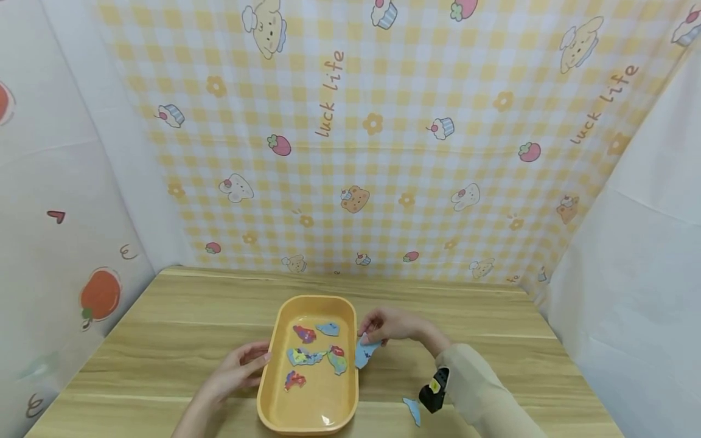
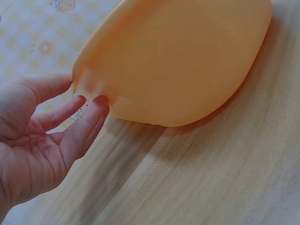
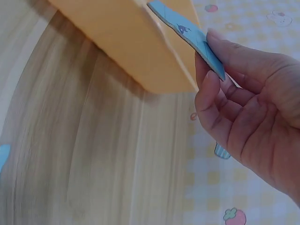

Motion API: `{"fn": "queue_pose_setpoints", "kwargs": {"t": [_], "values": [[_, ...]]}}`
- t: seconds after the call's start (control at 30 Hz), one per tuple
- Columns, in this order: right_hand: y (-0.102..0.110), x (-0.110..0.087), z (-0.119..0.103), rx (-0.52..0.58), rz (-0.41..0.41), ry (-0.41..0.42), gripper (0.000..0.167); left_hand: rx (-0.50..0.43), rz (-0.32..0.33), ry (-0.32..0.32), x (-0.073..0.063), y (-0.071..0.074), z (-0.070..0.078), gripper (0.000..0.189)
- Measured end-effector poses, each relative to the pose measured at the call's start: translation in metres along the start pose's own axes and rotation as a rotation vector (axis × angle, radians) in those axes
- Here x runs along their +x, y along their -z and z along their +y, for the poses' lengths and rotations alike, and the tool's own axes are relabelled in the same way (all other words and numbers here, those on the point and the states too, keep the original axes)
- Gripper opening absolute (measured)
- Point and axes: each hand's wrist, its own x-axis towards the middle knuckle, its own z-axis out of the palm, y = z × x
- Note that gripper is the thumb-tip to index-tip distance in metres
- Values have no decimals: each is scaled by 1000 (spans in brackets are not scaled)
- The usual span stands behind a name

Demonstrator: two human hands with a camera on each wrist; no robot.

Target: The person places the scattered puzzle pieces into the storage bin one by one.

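Observation:
In the head view my right hand [image 1: 391, 325] pinches a light-blue cardboard puzzle piece [image 1: 366, 351] between thumb and fingers, at the right rim of a yellow-orange plastic tray [image 1: 306, 413]. The right wrist view shows the piece [image 3: 185, 33] edge-on, with a small dark print on its face. My left hand [image 1: 235, 372] holds the tray's left side. Its thumb is at the rim and its fingertips are against the outer wall of the tray [image 2: 183, 65] in the left wrist view. Inside the tray lie several printed pieces, among them a red one [image 1: 304, 334] and a blue one [image 1: 328, 329].
A narrow light-blue piece [image 1: 413, 411] lies on the wooden table [image 1: 482, 340], right of the tray and near the black wrist camera [image 1: 434, 391]. Behind the table hangs a yellow checked cloth [image 1: 372, 152]; pale cloths flank both sides.

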Motion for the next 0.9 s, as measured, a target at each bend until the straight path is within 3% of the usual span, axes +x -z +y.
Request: {"fn": "queue_pose_setpoints", "kwargs": {"t": [0.4,0.9], "values": [[-19,21,-19,-15,37,-17,22,3,-7,-2,0,0,0,63],[-51,46,-31,-221,-47,33,13,4,-5,6,1,1,-1,63]]}}
